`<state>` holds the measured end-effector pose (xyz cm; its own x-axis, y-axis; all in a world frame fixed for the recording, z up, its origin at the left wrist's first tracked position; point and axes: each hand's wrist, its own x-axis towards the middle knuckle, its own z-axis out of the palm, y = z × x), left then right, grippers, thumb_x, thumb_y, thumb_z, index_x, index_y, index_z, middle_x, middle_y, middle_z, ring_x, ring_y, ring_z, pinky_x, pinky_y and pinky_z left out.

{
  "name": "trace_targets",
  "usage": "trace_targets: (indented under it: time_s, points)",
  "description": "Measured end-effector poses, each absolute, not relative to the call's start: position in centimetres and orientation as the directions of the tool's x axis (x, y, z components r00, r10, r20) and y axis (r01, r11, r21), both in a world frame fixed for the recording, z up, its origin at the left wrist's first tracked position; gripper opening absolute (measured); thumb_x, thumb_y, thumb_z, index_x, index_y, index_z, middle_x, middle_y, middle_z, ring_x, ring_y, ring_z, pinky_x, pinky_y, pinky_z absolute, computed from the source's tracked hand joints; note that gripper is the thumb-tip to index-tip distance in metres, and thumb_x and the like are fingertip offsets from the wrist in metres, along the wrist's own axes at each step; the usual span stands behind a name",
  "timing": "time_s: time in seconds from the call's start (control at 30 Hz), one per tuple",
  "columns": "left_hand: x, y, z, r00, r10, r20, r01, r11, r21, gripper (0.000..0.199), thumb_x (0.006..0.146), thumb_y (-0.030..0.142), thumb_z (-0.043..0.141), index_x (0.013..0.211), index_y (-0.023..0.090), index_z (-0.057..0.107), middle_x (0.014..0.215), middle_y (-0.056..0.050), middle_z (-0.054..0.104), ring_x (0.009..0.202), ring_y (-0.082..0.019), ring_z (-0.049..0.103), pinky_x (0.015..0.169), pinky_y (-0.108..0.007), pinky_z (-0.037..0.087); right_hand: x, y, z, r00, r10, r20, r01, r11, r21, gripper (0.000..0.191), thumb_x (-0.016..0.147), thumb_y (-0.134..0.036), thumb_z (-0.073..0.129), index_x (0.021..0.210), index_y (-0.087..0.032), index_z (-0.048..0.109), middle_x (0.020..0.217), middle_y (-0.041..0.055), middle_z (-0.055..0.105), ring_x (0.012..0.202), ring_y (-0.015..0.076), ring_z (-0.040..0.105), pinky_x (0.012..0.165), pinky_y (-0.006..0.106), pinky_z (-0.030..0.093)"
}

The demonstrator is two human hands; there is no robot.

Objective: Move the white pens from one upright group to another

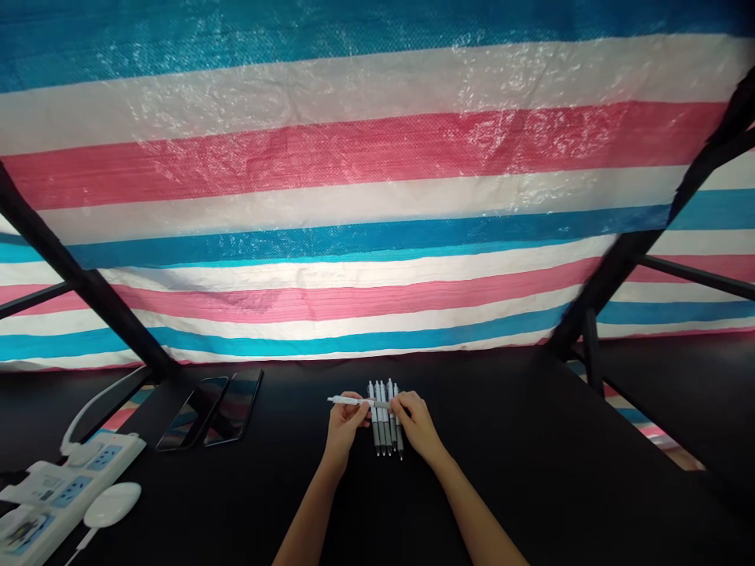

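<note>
A white pen with a grey grip point(343, 401) lies level between my two hands, above a row of pens. My left hand point(344, 428) is closed on its white barrel, with the clicker end pointing left. At the grey grip end, the fingers of my right hand point(418, 420) are closed on the same pen; its tip is hidden by them. Under it several similar pens point(383, 436) lie side by side on the black table, white ends away from me and grey grips toward me.
Two dark phones point(194, 413) lie on the black table point(248, 503) at the left. A white power strip point(88, 479) and a round white charger point(112, 504) with a cable are at the lower left. Black frame bars point(613, 275) flank a striped plastic sheet point(354, 299) behind the table.
</note>
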<state>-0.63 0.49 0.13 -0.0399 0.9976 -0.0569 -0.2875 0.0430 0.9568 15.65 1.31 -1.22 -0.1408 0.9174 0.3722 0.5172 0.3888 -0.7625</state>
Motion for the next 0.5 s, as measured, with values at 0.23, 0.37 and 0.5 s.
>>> trace_targets:
  time_s: [0.23, 0.37, 0.5]
  points:
    - [-0.48, 0.34, 0.54, 0.040, 0.999, -0.011, -0.268, 0.021, 0.963, 0.036, 0.061, 0.040, 0.074, 0.074, 0.017, 0.051, 0.078, -0.007, 0.071, 0.059, -0.013, 0.062, 0.050, -0.021, 0.045, 15.63, 1.54, -1.32, -0.140, 0.926, 0.352, 0.517, 0.371, -0.771, 0.052, 0.093, -0.042, 0.028, 0.049, -0.020, 0.046, 0.060, 0.0018, 0.053, 0.068, 0.0178, 0.048, 0.067, 0.030, 0.035]
    - [-0.28, 0.12, 0.66, 0.040, 0.999, 0.035, -0.257, -0.024, 0.966, 0.035, 0.064, 0.042, 0.072, 0.074, 0.018, 0.049, 0.080, -0.007, 0.071, 0.054, -0.013, 0.061, 0.049, -0.022, 0.043, 15.60, 1.62, -1.27, -0.135, 0.941, 0.312, 0.474, 0.337, -0.813, 0.055, 0.091, -0.046, 0.029, 0.045, -0.021, 0.045, 0.053, 0.0011, 0.049, 0.066, 0.0179, 0.047, 0.062, 0.029, 0.035]
    - [-0.27, 0.05, 0.36, 0.026, 0.999, 0.035, -0.255, -0.027, 0.966, 0.034, 0.066, 0.042, 0.071, 0.076, 0.018, 0.049, 0.080, -0.007, 0.071, 0.056, -0.013, 0.062, 0.051, -0.023, 0.044, 15.55, 1.53, -1.08, -0.158, 0.953, 0.257, 0.466, 0.302, -0.832, 0.058, 0.090, -0.049, 0.030, 0.041, -0.021, 0.045, 0.052, 0.0011, 0.048, 0.067, 0.0185, 0.047, 0.065, 0.030, 0.036]
